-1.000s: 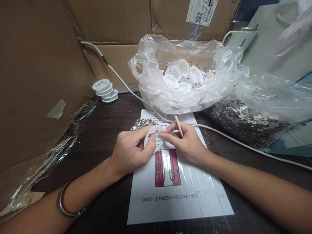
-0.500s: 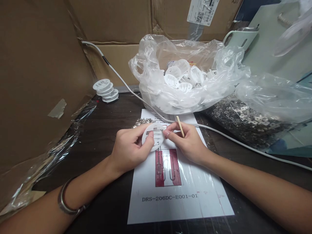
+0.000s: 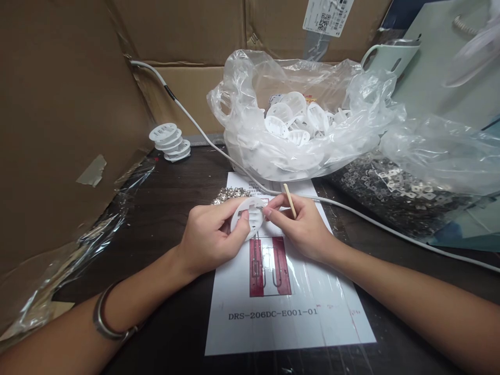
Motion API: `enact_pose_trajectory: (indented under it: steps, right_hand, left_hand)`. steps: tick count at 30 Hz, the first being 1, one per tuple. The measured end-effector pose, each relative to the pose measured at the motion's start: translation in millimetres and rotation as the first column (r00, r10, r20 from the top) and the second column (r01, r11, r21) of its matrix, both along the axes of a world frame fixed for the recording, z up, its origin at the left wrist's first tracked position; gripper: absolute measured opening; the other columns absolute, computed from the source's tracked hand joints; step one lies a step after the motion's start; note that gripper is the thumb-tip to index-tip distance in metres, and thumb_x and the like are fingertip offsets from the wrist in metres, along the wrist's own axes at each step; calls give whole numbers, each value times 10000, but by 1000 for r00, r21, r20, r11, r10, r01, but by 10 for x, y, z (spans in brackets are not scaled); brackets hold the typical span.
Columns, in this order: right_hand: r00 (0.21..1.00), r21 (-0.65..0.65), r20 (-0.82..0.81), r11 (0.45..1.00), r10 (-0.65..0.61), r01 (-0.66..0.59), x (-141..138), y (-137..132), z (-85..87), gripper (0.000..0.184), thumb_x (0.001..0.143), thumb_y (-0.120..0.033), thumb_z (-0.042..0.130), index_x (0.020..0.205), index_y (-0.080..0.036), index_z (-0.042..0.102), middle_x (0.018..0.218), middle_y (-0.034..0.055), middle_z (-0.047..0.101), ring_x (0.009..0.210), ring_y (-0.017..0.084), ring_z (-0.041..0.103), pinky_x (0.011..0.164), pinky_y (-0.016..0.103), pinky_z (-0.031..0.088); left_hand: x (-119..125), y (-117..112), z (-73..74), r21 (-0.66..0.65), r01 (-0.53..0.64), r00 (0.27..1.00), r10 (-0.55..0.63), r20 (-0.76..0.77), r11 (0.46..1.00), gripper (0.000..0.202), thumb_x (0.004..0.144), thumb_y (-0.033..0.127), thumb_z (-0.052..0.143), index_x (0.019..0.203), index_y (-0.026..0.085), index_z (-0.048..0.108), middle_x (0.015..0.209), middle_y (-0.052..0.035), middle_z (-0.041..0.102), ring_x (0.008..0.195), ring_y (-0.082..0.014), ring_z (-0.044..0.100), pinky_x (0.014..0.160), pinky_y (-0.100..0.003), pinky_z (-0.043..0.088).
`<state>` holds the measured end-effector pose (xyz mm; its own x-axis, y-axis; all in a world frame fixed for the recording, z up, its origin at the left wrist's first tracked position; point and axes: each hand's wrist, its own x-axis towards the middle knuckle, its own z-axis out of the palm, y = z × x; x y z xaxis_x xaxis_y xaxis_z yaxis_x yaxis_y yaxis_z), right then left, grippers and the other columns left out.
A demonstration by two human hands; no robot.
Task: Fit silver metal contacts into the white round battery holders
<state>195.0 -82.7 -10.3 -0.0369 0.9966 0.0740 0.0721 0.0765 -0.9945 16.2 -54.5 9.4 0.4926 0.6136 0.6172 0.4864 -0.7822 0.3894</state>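
Note:
Tilted between my hands is a round white plastic disc (image 3: 255, 221) with slots. My left hand (image 3: 214, 232) is closed on its left side, thumb across its face. The fingertips of my right hand (image 3: 300, 224) are pinched at the disc's right edge; whatever small piece they may pinch there is too small to make out. A thin wooden stick (image 3: 289, 200) is also held in my right hand, pointing up and away between the fingers. Below the disc lies a printed sheet (image 3: 273, 330) with a red drawing. Small shiny metal pieces (image 3: 230, 195) form a pile behind my left hand.
A clear plastic bag (image 3: 297, 164) of white discs stands behind the sheet. Right of it lies a bag of metal clips (image 3: 390, 192). Several white discs (image 3: 172, 143) are stacked at the left. A white cable (image 3: 203, 135) crosses the table. Cardboard (image 3: 187, 36) walls the back.
The disc has turned a little within my left hand and shifted slightly right. My right hand stays at its right edge with the stick still held. The camera view has shifted slightly.

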Motion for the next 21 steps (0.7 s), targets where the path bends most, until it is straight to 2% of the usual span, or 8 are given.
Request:
enact_pose_trajectory:
  steps: [5, 10, 14, 18, 21]
  right_hand:
    - [999, 2, -34, 1000, -2, 2, 19, -5, -7, 200, 798, -339, 675, 786, -157, 591, 720, -8, 569, 583, 79, 471, 537, 234, 359]
    - [993, 22, -118, 999, 32, -30, 33, 3, -8, 182, 792, -322, 697, 823, -164, 613, 791, 0, 603, 661, 86, 526, 576, 225, 395]
    - [970, -19, -232, 997, 66, -72, 47, 6, -2, 190, 778, -286, 719, 903, -166, 640, 814, 3, 621, 691, 81, 547, 577, 210, 410]
    - [948, -34, -303, 994, 92, -107, 63, 12, -8, 187, 758, -283, 742, 892, -171, 677, 837, 6, 632, 711, 78, 562, 587, 207, 421]
    - [946, -29, -312, 995, 85, -99, 69, 14, -18, 164, 748, -267, 754, 871, -178, 690, 826, -1, 630, 723, 77, 569, 595, 202, 427]
  left_hand:
    - [-15, 3, 11, -64, -8, 1000, 9, 7, 998, 191, 832, 183, 517, 847, 126, 699, 559, 5, 645, 425, -89, 518, 423, -202, 388]
    - [-19, 7, 22, -150, -15, 999, 22, 45, 989, 201, 847, 208, 501, 880, 150, 691, 634, 15, 675, 484, -94, 561, 457, -195, 429]
    - [-23, 10, 30, -238, -6, 998, 20, 56, 971, 211, 859, 233, 498, 926, 172, 688, 677, 19, 688, 520, -101, 580, 488, -197, 461]
    - [-31, 7, 25, -317, 15, 997, 11, 80, 948, 243, 877, 258, 500, 1063, 195, 644, 897, -10, 717, 719, -138, 649, 619, -221, 513]
    - [-17, 3, 13, -409, 82, 993, -40, 109, 909, 269, 895, 275, 482, 1132, 202, 588, 1018, -25, 693, 838, -155, 652, 713, -247, 519]
